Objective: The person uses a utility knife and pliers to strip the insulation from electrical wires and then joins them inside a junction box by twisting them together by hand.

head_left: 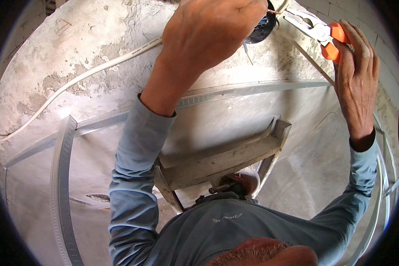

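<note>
At the top, my left hand [208, 37] is closed beside a round black electrical box [262, 32] set in the rough plaster. A twisted bare copper wire end [274, 12] sticks out from its fingertips, which are mostly hidden behind the hand. My right hand [358, 73] grips the orange handles of a pair of pliers [320, 33]. The pliers' jaws are apart, just right of the copper end and not touching it. Blue wires show inside the box, and one thin blue wire [247, 52] with a bare tip hangs from its edge.
A white cable [82, 76] curves along the plaster from the far left to behind my left hand. Metal profiles [235, 92] cross the middle, and another [63, 177] stands at left. Below is a worn bench-like stand [221, 162] beside a white bucket [252, 179].
</note>
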A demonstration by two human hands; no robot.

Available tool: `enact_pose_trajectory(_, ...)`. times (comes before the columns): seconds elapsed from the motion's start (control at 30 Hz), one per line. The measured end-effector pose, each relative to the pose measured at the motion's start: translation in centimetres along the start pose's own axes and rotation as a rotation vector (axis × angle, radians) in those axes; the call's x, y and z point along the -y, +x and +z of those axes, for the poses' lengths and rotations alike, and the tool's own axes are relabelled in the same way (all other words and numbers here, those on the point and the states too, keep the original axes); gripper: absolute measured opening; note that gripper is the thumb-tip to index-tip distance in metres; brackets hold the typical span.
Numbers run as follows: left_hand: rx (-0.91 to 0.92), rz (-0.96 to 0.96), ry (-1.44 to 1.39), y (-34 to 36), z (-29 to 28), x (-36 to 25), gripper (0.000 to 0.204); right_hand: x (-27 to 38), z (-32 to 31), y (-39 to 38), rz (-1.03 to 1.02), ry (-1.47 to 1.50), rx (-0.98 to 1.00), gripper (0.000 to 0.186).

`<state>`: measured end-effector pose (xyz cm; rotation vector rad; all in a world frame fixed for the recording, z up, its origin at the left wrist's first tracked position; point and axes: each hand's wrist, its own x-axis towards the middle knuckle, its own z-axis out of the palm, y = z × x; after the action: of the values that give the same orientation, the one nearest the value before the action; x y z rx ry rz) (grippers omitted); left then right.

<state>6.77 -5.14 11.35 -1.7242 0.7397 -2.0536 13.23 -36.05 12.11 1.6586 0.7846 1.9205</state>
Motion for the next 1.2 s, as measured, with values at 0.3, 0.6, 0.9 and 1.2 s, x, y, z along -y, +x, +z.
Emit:
enact_pose_trajectory(0.3,0.014,-0.018,-0.009,0.3,-0.4,-0.2,0.006,-1.1,1.9,-0.6,-0.017,0.004,-0.028,0.037)
enact_pose_trajectory(0.6,0.012,-0.031,-0.03,-0.1,0.0,0.2,0.004,-1.8,1.7,-0.3,-0.015,0.026,-0.029,0.045)
enact_pose_trajectory(0.9,0.025,-0.042,-0.019,0.1,-0.2,-0.2,0.002,0.0,-0.6,1.7,-0.081,0.051,0.063,0.03)
enact_pose_trajectory(1.2,-0.062,-0.029,-0.057,0.1,-0.2,0.0,0.002,0.4,-5.7,4.0,0.318,1.132,0.844,0.063)
